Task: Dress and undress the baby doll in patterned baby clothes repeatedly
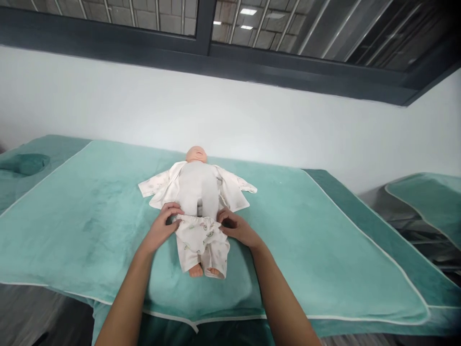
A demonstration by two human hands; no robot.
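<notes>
white printed cotton-like trousers (201, 240), gathered waistband pinched at sides by left fingers (176, 218) and right fingers (222, 223).

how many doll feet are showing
2: the picture-left foot sticks out of one leg of the patterned trousers, and the picture-right foot, partly covered, shows at the other leg's opening.

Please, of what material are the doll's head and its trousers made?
The doll's head looks like soft vinyl or another plastic, given its smooth, slightly shiny surface. The trousers seem thin woven or knit cotton, matte and printed, with a gathered waist.
</notes>
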